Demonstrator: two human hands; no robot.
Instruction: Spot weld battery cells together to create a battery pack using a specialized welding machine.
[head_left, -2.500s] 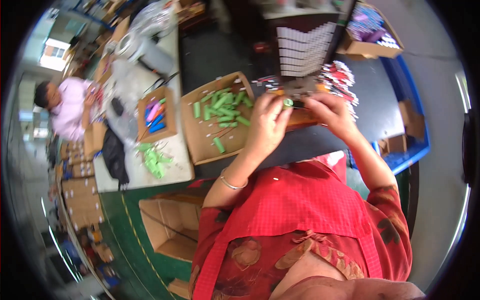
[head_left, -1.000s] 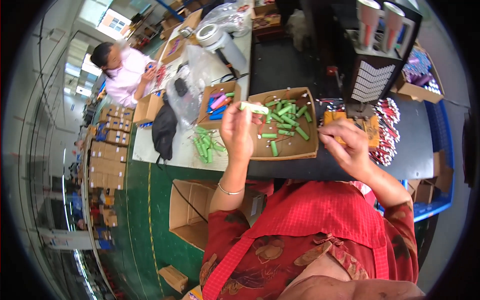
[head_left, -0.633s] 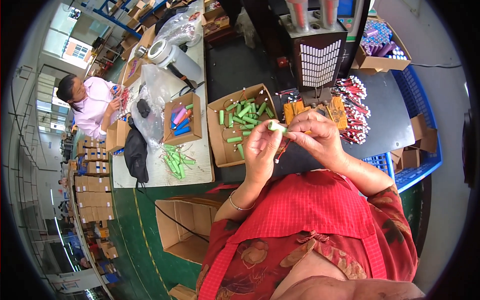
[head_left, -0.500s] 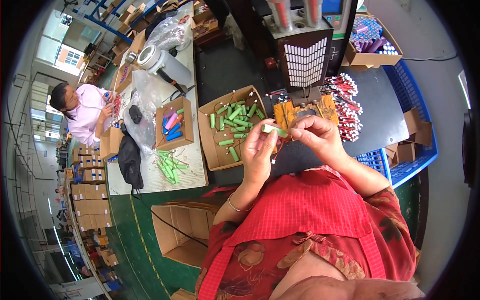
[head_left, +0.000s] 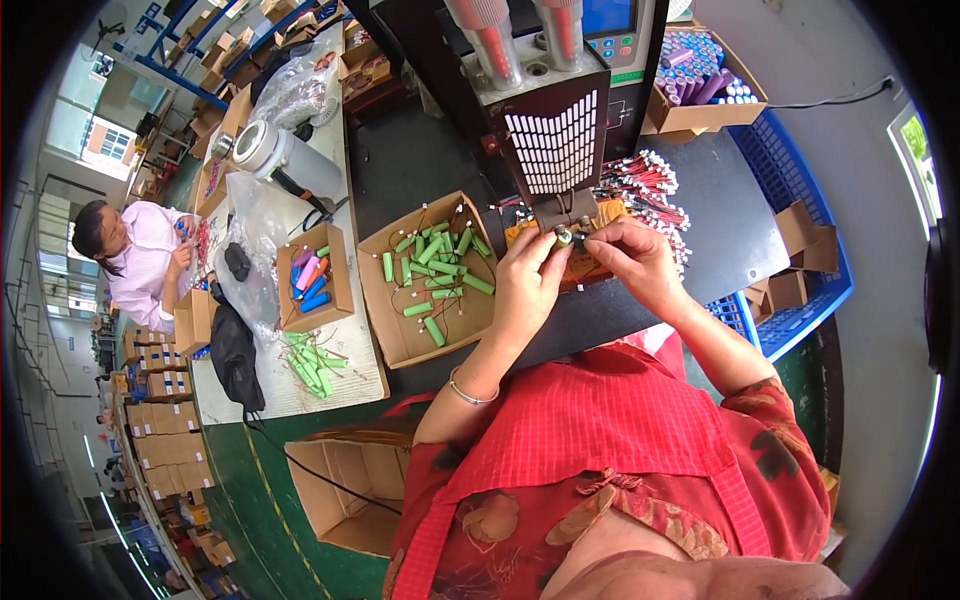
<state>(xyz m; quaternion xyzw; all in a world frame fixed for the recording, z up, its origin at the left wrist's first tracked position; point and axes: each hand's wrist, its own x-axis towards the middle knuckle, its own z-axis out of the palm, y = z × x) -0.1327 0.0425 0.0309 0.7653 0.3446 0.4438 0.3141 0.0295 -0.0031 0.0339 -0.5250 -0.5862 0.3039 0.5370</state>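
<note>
My left hand (head_left: pixel 530 282) is closed around a green cylindrical battery cell (head_left: pixel 564 237), whose round end points up toward me. The cell is right at the metal electrode tips (head_left: pixel 566 208) of a spot welder (head_left: pixel 550 130); whether they touch I cannot tell. My right hand (head_left: pixel 640 266) pinches just beside the cell's end, with something small and dark at the fingertips that I cannot make out. Under both hands lies a worn yellow-orange block (head_left: pixel 588 268) on the welder's base.
Left of my hands, a cardboard box (head_left: pixel 375 300) holds several green cells with wires. A smaller box (head_left: pixel 338 262) has coloured cells, with green wired pieces (head_left: pixel 312 365) near it. Red-and-black connector leads (head_left: pixel 655 195) lie behind my right hand. A blue crate (head_left: pixel 800 325) stands right; a co-worker (head_left: pixel 140 245) sits far left.
Both hands have brought the cell up to the welder's electrodes, turning it from lying sideways to end-on. The whole view has shifted slightly.
</note>
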